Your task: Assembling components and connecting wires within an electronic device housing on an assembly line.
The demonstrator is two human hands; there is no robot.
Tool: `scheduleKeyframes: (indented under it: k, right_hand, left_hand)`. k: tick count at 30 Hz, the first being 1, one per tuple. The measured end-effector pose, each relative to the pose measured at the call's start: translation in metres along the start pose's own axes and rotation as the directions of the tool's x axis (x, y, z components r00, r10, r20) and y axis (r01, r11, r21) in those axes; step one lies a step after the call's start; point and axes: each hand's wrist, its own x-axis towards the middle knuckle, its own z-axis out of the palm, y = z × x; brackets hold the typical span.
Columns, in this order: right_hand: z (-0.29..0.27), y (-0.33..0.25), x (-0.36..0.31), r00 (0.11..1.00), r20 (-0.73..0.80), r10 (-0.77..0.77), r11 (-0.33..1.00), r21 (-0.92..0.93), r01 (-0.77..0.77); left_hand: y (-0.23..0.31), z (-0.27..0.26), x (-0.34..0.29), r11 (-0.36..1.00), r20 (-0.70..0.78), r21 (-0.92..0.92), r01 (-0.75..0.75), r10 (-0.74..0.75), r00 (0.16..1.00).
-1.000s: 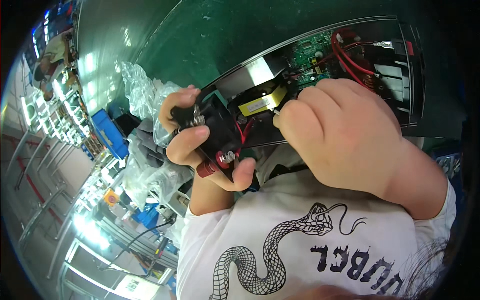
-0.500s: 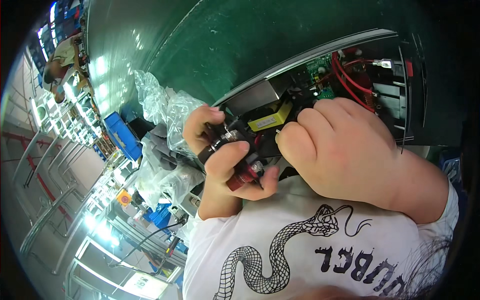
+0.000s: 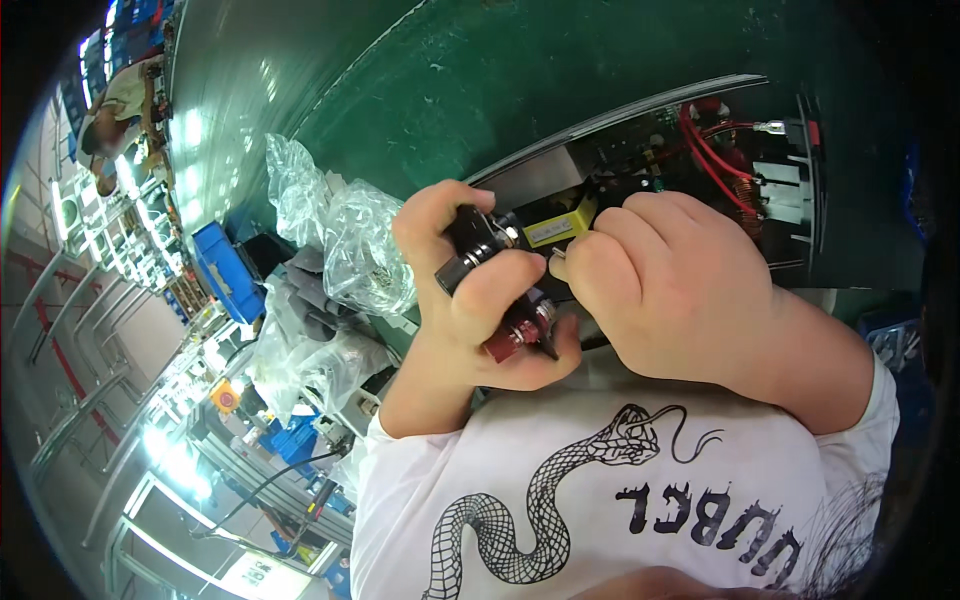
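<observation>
My left hand (image 3: 437, 305) is closed around a terminal block with a black binding post (image 3: 470, 236) and a red binding post (image 3: 518, 338), metal parts showing between the fingers. My right hand (image 3: 672, 290) is a fist with thumb and forefinger pinched together. A thin metal tip (image 3: 557, 254) pokes out of that pinch toward the left fingers; the rest of it is hidden. Behind both hands lies an open electronic unit with a yellow transformer (image 3: 562, 226), red wires (image 3: 705, 165) and pale metal heat sinks (image 3: 785, 190). My right hand covers part of the unit.
The unit's long metal edge (image 3: 640, 120) runs along the green bench top (image 3: 480, 90). Clear plastic bags (image 3: 365, 250) lie left of my left hand, with a blue bin (image 3: 226, 270) beyond. Another person (image 3: 115, 125) is at the far left.
My left hand has brought the terminal block right, closer to my right hand. The metal tip in the right pinch now nearly meets the left fingers.
</observation>
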Motion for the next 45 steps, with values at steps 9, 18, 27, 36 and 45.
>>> scheduleKeyframes:
  k: [9, 18, 27, 36, 45]
  right_hand:
    - [-0.038, 0.003, -0.004, 0.994, 0.068, 0.082, 0.93, 0.354, -0.101]
    - [-0.032, -0.001, -0.024, 0.933, -0.257, 0.253, 0.806, 0.589, -0.056]
    - [-0.032, 0.0, -0.025, 0.923, -0.251, 0.292, 0.78, 0.622, -0.077]
    - [-0.026, -0.003, -0.021, 0.906, -0.23, 0.356, 0.815, 0.551, -0.18]
    - [-0.024, -0.003, -0.014, 0.913, -0.159, 0.375, 0.864, 0.417, -0.282]
  left_hand:
    - [-0.007, -0.01, -0.01, 0.998, -0.049, -0.033, 0.045, -0.047, 0.998]
    - [-0.011, -0.019, -0.006, 0.997, 0.095, -0.074, 0.027, -0.019, 0.995]
    - [-0.01, -0.017, -0.004, 0.996, 0.116, -0.084, 0.01, 0.0, 0.993]
    - [-0.018, -0.024, -0.014, 0.989, 0.091, -0.148, 0.032, -0.019, 0.996]
    - [-0.035, -0.027, -0.028, 0.977, -0.103, -0.205, -0.06, 0.04, 0.994]
